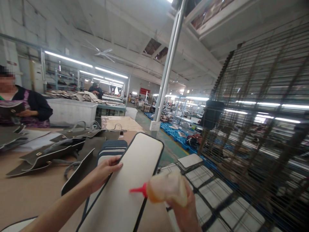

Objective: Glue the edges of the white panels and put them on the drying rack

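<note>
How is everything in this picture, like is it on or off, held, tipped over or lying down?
white panel: held, slanted
squeeze bottle: held, tipped sideways; fill level unclear
left hand: closed on white panel's edge
right hand: closed around squeeze bottle
strip lights: on
ceiling fan: spinning or not, unclear
dark bags: lying down

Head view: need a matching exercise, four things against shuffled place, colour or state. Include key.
Things:
1. squeeze bottle
2. pale panel
3. fan
4. pallets

Place, colour or state:
A. hanging overhead
B. edge held by the left hand
C. bright blue, on the floor
D. gripped in the right hand, red tip over a pale surface

Pairs: 1-D, 2-B, 3-A, 4-C
</note>
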A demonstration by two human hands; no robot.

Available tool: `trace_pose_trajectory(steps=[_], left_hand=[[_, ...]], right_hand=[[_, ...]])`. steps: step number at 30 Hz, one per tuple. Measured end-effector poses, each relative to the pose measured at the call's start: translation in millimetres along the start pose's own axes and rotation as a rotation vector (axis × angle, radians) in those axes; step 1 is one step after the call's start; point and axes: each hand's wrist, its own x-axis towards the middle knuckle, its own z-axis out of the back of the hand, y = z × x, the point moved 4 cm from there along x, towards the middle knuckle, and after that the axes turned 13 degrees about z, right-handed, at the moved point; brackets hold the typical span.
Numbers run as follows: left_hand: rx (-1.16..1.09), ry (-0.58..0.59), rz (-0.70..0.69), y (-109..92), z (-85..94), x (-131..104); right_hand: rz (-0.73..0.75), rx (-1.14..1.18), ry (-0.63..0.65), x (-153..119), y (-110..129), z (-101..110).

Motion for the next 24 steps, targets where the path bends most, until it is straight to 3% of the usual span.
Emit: trace_pose_trajectory(steps=[1,3,5,9,12,17,19,24], left_hand=[[0.011,0.03,0.012,0,-2.7,-2],[0.021,0.053,0.034,-1,-6.2,-5],[0.017,0.023,0.051,-1,-4.4,-5],[-0.026,-0.071,0.069,1,9.3,1],[-0.039,-0.103,0.054,2,13.3,5],[0.0,-0.039,0.084,4,-3.9,4],[-0.001,-0.025,0.092,4,-7.4,4],[-0.02,-0.056,0.048,4,3.2,8]], right_hand=[[0.1,-0.009,-0.068,16,7,4],[0.154,-0.02,-0.119,41,15,9],[0.144,-0.018,-0.123,46,16,11],[-0.09,0.047,-0.008,-3,-6,7],[-0.143,0.018,0.068,-22,-16,2],[0.053,-0.034,-0.093,37,-8,-3],[0.066,-0.021,-0.105,45,-9,-8],[-0.091,-0.003,0.06,-7,-22,-23]])
